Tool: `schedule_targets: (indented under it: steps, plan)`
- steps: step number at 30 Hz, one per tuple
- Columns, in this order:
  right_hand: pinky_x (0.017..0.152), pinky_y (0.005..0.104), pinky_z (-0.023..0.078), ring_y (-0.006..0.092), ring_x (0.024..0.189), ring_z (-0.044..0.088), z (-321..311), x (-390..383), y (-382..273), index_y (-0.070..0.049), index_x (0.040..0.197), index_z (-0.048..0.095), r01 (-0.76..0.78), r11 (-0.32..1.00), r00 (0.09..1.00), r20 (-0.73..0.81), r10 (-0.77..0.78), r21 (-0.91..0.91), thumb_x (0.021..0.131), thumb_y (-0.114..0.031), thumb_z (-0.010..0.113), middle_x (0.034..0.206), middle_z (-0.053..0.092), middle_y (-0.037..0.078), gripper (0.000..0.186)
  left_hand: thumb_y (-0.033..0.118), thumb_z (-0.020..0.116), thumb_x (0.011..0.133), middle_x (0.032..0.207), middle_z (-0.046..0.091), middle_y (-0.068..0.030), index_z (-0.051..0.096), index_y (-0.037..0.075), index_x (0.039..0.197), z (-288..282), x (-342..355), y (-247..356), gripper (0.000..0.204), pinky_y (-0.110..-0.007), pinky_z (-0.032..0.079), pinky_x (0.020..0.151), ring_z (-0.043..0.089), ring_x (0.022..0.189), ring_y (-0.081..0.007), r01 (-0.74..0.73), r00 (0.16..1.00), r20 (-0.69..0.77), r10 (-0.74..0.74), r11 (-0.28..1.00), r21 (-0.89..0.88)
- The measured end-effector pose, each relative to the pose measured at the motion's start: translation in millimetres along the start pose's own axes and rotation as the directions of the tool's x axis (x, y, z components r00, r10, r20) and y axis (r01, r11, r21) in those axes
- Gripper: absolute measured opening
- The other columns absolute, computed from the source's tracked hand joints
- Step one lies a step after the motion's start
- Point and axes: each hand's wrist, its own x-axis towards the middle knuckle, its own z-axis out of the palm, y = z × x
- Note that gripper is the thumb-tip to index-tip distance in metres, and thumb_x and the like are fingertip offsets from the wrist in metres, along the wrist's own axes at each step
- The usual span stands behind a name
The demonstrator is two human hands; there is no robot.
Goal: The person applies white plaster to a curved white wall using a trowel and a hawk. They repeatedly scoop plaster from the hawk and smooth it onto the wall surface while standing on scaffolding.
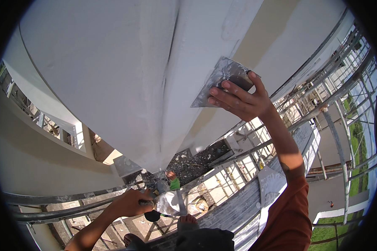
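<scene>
My right hand [244,99] grips a rectangular steel plastering trowel [222,69], its fingers wrapped over the handle. The blade, smeared with pale plaster, lies against the white wall [113,54] beside a beige unpainted-looking strip [266,33]. Low on the left, my left hand [132,203] is closed round the dark handle of a second flat metal tool. Its wide silver blade [167,203], coated in places with white, is held away from the wall; the tool's exact kind is unclear. A dark vertical line runs down the wall left of the trowel.
Scaffold tubes [71,210] cross at lower left, and more scaffolding [329,100] rises at right. A whitish-streaked plank [234,209] runs below me. Beneath, a co-worker's hand [170,175] with green sleeve shows near splattered dark boards [201,163]. My bare feet [188,220] show at the bottom.
</scene>
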Motion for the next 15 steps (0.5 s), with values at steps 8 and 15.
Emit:
schedule_targets:
  steps: [8, 15]
  plan:
    - [0.112, 0.0594, 0.027, 0.0164, 0.126, 0.051, -41, -41, -28, -0.033, 0.109, 0.067, -0.186, 0.982, 0.973, 0.147, 0.179, 0.033, 0.083, -0.035, 0.070, 0.128, 0.059, -0.010, 0.025, 0.028, 0.071, 0.079, 0.074, 0.069, -0.0156, 0.071, 0.007, 0.109, -1, -4, -7, 0.037, -0.033, 0.050, 0.065, 0.063, 0.061, -0.0196, -0.009, 1.000, -0.022, 0.009, 1.000, 0.007]
    - [0.107, 0.0613, 0.036, 0.0173, 0.124, 0.054, -102, -12, -137, -0.026, 0.118, 0.065, -0.358, 0.594, 0.923, 0.370, 0.109, 0.720, 0.084, -0.029, 0.069, 0.127, 0.062, -0.007, 0.035, 0.029, 0.072, 0.080, 0.079, 0.070, -0.0149, 0.071, 0.004, 0.107, -26, -5, 37, 0.037, -0.032, 0.050, 0.069, 0.063, 0.066, -0.0203, 0.094, 0.991, -0.087, -0.099, 0.994, -0.056]
